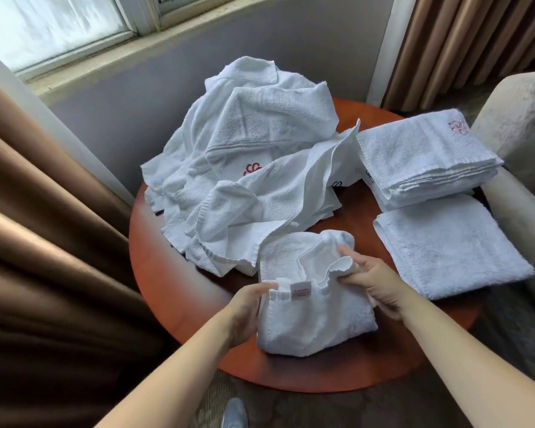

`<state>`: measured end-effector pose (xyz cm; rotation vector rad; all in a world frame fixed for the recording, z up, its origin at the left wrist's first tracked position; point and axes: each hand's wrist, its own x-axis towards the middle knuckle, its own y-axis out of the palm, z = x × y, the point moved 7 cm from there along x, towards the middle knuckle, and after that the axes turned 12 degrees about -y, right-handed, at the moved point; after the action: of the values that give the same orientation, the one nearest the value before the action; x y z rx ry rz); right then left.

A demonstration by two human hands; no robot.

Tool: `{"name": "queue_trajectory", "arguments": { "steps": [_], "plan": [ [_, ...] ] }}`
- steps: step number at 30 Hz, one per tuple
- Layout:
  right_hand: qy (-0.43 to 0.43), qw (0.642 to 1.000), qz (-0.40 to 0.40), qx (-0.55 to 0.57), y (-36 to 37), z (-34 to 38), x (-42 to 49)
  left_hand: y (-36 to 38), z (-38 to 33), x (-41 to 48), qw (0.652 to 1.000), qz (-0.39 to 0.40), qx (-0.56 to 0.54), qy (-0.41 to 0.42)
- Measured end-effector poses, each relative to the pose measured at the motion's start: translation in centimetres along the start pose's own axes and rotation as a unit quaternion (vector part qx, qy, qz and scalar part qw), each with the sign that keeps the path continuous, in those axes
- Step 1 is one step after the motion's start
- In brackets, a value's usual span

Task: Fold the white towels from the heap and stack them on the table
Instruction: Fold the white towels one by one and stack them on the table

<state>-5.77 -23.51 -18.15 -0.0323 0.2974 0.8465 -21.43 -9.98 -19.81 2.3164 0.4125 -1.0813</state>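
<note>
- Your left thumb (pixel 264 287) and the fingers curled under it pinch the top left corner of the white washcloth (pixel 315 325), right beside its small sewn label (pixel 301 291) with red print (the lettering is too small to read).
- Your right fingertips (pixel 348 252) and thumb pinch a ruffled fold at the washcloth's top right edge, with the cloth bunched between them.
- Your left hand (pixel 246 308) and right hand (pixel 376 287) sit on either side of the washcloth and grip it at the near middle of the table. It is partly folded, its lower part rests on the tabletop, and its far edge touches the heap.
- The heap of unfolded white towels (pixel 244 180) fills the far left of the round reddish-brown table (pixel 173 279). A red embroidered emblem (pixel 251 168) shows on one towel.
- A stack of folded towels (pixel 426 162) lies on the far right of the table, with a pinkish emblem (pixel 458 127) at its far corner.
- One folded towel (pixel 451 248) lies flat just near of that stack, to the right of your right hand.
- Brown curtains (pixel 44 242) hang to the left, and a pale armchair (pixel 519 118) stands just beside the table on the right.
- A window (pixel 59 23) is in the far wall.
- A grey shoe (pixel 233 412) shows on the carpet below the table's near edge.
</note>
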Motion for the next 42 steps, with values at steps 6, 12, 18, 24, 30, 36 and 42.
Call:
{"name": "queue_trajectory", "arguments": {
  "steps": [6,12,18,24,30,36,42],
  "plan": [
    [0.043,0.993,0.1,0.035,1.5,0.3,0.0,0.2,-0.3,-0.1,1.0,0.003,-0.001,0.008],
    [-0.012,0.986,-0.157,0.048,-1.3,0.7,0.2,-3.6,-2.2,0.1,0.965,-0.194,-0.059,0.168],
    [-0.029,0.985,-0.171,-0.001,-2.0,0.8,0.1,-2.7,-1.6,-0.2,0.966,-0.168,0.098,0.173],
    [-0.042,0.998,-0.007,-0.056,-0.4,1.7,0.9,-2.1,-1.7,0.5,0.958,-0.191,0.129,0.173],
    [-0.027,0.998,-0.052,0.01,-0.8,1.9,1.5,-1.7,-2.3,0.3,0.948,-0.201,0.067,0.237],
    [-0.046,0.983,-0.067,0.164,-2.0,1.7,0.3,-2.1,-3.3,-1.1,0.952,-0.148,-0.027,0.265],
    [-0.038,0.973,-0.207,0.097,-3.9,0.8,2.0,-2.5,-5.7,0.8,0.939,-0.253,-0.003,0.235]
  ]
}}
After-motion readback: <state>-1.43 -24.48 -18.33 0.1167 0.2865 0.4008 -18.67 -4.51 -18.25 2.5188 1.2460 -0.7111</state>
